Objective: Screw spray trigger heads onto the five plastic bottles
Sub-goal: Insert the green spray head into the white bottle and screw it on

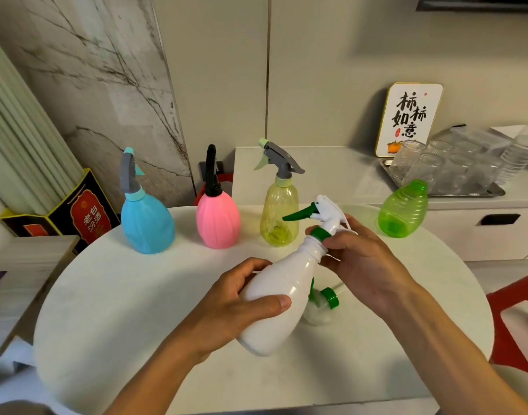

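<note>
My left hand (238, 304) grips the body of a white bottle (283, 292), held tilted above the round white table (113, 295). On its neck sits a white spray head with a green trigger (319, 212), and my right hand (358, 259) pinches the head's green collar (320, 235). At the back of the table stand a blue bottle (146, 223), a pink bottle (218, 223) and a yellow bottle (279, 217), each with a spray head on top. A green bottle (403, 211) stands at the right with an open neck. A loose spray head with a green collar (328, 298) lies on the table under the white bottle.
A tray of clear glasses (448, 169) and a framed sign (409, 118) stand on the counter behind. A black and yellow box (74, 211) sits at the left. A red stool (514, 310) stands at the table's right edge.
</note>
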`<action>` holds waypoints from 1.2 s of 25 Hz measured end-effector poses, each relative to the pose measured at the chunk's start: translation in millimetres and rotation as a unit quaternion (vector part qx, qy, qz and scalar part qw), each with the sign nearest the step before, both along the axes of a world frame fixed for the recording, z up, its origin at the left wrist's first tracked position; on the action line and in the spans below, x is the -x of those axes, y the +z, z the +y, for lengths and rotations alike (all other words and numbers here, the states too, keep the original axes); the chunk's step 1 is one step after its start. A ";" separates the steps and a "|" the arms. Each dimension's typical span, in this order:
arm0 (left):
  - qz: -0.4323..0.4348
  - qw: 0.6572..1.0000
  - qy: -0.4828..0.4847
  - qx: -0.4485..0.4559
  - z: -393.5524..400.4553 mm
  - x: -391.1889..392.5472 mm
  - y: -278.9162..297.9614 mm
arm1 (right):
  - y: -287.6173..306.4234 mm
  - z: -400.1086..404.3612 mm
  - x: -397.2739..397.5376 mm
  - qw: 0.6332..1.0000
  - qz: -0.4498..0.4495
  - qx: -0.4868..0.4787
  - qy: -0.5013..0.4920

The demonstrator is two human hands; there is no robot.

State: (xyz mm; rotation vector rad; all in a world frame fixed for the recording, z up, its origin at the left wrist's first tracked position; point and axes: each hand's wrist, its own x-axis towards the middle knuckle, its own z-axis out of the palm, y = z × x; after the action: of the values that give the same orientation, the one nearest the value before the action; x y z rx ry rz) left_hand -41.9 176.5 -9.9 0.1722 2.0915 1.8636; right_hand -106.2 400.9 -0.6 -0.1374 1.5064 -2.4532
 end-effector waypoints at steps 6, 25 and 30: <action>-0.090 0.989 -0.041 -0.106 -0.4 0.4 7.6 | 9.0 5.4 -0.4 0.998 0.020 0.047 0.038; -0.077 0.996 0.024 0.026 -9.0 3.7 1.7 | 45.9 84.9 11.8 0.903 0.147 -0.034 -0.402; -0.079 0.993 0.073 0.052 -8.2 6.1 5.3 | 35.0 94.8 11.4 0.696 0.296 -0.540 -0.370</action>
State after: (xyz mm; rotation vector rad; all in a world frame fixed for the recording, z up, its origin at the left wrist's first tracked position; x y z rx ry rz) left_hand -48.0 168.3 -4.7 -0.1534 2.1335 1.7780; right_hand -117.6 495.6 34.4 -0.0854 3.5904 -1.4038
